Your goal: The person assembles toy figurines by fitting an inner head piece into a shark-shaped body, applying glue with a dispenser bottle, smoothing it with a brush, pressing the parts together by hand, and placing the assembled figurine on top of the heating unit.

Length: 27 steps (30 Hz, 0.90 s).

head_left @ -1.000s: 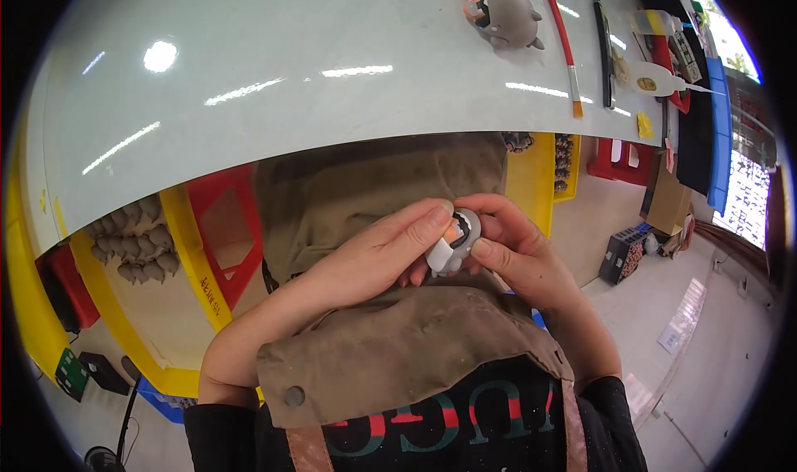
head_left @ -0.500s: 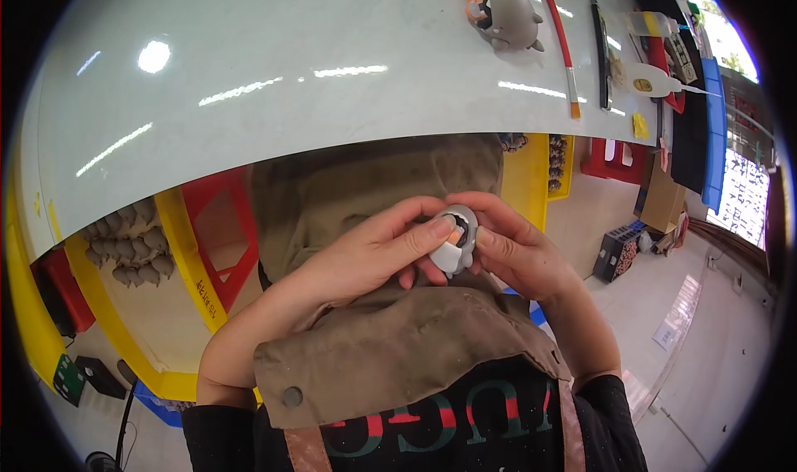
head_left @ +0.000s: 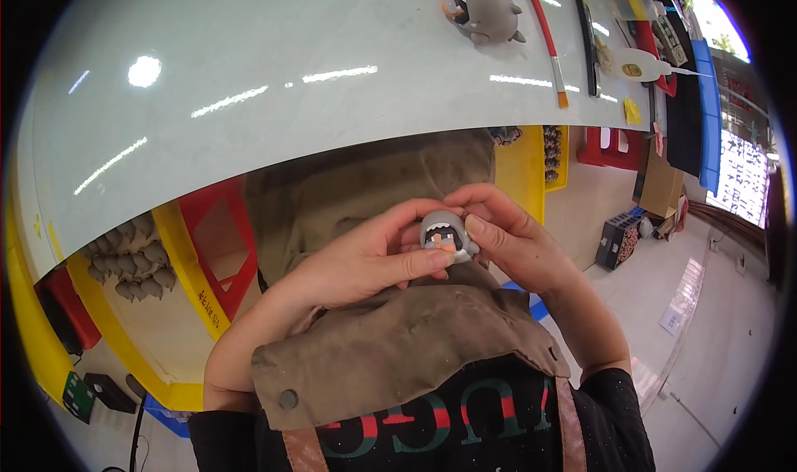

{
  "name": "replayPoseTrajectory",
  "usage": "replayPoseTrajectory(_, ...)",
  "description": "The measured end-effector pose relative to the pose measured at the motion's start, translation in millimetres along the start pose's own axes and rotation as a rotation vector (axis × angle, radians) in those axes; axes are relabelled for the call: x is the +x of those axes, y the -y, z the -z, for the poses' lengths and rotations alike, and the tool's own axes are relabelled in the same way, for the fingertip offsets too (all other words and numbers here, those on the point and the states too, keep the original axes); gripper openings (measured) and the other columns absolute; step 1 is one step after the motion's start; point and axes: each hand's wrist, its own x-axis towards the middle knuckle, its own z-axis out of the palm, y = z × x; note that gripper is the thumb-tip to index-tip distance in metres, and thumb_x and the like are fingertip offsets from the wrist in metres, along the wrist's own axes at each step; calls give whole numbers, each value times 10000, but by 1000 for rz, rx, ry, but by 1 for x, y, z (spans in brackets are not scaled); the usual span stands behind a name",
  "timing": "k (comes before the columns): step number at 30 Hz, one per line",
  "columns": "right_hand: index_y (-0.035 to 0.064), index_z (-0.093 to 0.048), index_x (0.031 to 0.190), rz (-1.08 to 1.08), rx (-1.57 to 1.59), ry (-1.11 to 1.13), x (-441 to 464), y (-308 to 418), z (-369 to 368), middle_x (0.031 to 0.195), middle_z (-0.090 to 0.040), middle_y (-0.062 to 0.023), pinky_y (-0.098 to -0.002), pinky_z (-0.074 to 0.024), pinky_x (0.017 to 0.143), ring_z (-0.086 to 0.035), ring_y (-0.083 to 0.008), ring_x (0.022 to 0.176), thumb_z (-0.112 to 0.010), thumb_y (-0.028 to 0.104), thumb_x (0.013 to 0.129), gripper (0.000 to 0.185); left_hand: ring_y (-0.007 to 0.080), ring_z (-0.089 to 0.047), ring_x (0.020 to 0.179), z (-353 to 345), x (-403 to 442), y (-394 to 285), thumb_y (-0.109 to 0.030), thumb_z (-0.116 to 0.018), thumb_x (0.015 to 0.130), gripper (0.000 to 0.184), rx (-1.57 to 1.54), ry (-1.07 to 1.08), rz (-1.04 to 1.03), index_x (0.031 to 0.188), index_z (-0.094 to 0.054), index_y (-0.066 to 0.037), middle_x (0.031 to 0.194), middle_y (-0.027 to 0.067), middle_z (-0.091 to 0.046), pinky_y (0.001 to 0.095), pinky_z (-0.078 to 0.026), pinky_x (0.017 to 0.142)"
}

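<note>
Between both hands, above the lap, is a small grey shark-costume figurine, its toothed hood up and its face turned toward me. My left hand grips it from the left, with the thumb across its lower front. On the other side, my right hand holds it with the thumb against its side and the fingers curled behind. The figurine's back is hidden by the fingers. A larger, similar grey shark figurine lies on the white table beyond.
A red-handled paintbrush, a black pen-like tool and a white squeeze bottle lie at the table's right. Below the table's left edge, a yellow bin holds several grey parts. A cardboard box stands on the floor at right.
The small figurine has been turned so its face and hood show more upright toward me. My left thumb has moved down from the face opening to the lower front. The view has shifted slightly.
</note>
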Motion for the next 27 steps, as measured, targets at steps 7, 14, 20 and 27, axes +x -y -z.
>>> replayPoseTrajectory(7, 68, -437, 1269, 240, -61, 49, -1, -9, -4, 1156, -548, -36, -230, -426, 842, -517, -87, 1068, -567, 97, 938, 356, 83, -540, 1018, 0, -1, 0, -238, -651, 901, 568, -90, 28, -42, 1344, -362, -33, 1167, 42, -543, 217, -453, 762)
replayPoseTrajectory(14, 83, -454, 1282, 225, -353, -65, -6, -7, -11, 1139, -537, -4, -210, -409, 770, -510, -75, 993, -682, 69, 839, 499, 159, -507, 1165, 0, 0, 2, -190, -628, 914, 639, -156, 24, -79, 1396, -270, 29, 1263, 122, -505, 282, -451, 957)
replayPoseTrajectory(20, 98, -522, 1257, 274, -484, -172, -8, -4, -18, 1135, -564, 8, -219, -413, 736, -526, -76, 943, -695, 83, 823, 467, 163, -503, 1178, 0, 0, 1, -196, -628, 913, 626, -157, 23, -101, 1398, -299, 26, 1287, 122, -498, 284, -443, 982)
replayPoseTrajectory(27, 75, -551, 1220, 354, -686, -222, -11, 1, -20, 1126, -611, -61, -250, -443, 730, -576, -136, 911, -718, 111, 809, 446, 152, -519, 1153, 2, 0, 1, -151, -624, 909, 598, -144, 53, -115, 1409, -324, -13, 1275, 107, -511, 290, -446, 977)
